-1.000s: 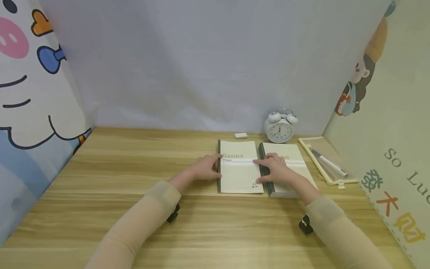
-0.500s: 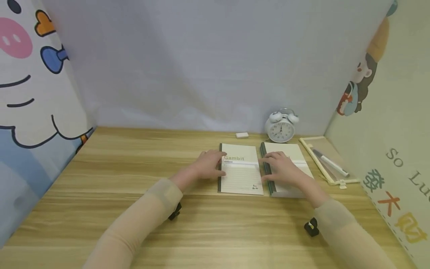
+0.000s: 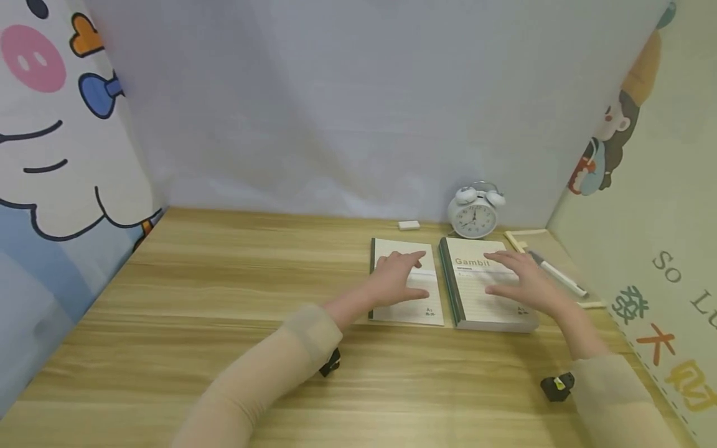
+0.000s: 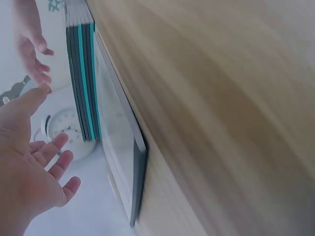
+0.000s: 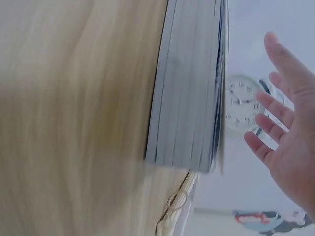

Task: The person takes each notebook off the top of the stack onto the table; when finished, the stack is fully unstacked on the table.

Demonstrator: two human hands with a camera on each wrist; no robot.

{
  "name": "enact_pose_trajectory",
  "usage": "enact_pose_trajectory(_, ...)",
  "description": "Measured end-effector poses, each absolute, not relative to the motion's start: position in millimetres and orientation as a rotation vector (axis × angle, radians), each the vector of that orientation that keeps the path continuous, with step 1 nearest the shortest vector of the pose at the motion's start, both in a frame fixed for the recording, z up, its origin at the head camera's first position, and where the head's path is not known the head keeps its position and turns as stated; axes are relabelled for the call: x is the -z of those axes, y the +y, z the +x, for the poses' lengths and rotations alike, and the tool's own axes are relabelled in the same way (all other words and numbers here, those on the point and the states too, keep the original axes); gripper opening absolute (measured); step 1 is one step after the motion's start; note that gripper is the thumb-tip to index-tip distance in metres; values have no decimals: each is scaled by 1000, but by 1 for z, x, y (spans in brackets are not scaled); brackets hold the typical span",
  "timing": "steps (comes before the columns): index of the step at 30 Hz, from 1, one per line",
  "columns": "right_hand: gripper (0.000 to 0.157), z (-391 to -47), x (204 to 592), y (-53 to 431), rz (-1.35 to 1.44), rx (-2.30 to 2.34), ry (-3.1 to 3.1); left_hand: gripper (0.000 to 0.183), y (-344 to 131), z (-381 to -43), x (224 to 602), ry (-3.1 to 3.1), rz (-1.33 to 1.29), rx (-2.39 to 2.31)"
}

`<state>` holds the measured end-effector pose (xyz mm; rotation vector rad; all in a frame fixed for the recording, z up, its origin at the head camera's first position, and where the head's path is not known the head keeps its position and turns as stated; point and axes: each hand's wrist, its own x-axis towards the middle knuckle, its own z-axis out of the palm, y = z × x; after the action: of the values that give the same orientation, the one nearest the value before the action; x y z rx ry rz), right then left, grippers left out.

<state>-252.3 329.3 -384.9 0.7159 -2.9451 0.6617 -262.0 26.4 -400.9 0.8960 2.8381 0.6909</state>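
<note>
A thin cream notebook [image 3: 409,314] with a dark spine lies flat on the table. Over it hovers my left hand [image 3: 392,281], fingers loosely spread and holding nothing; the left wrist view shows a gap between that hand [image 4: 24,162] and the notebook [image 4: 115,128]. Just right of it stands a stack of notebooks [image 3: 476,311], the top one marked "Gambit", with dark and teal spines [image 4: 83,83]. My right hand [image 3: 529,283] hangs above the stack's right part, fingers apart and holding nothing. In the right wrist view the stack's page edges [image 5: 184,93] are clear of the hand [image 5: 293,128].
A white alarm clock [image 3: 473,214] stands behind the stack. A small white block [image 3: 409,225], perhaps an eraser, lies behind the thin notebook. To the right, a pale-edged mesh pouch [image 3: 538,239] with a pen [image 3: 562,278] on or in it lies near the side wall.
Both hands have left the thin notebook's edges. My left hand has moved right and up over the notebook; my right hand has moved right over the stack. The notebooks stay where they lay.
</note>
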Motion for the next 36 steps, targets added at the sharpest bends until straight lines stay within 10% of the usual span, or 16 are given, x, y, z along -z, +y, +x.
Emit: enact_pose_trajectory(36,91,-252,414,383,579,-741,-3128,96,104,-265,437,2766,722,-791)
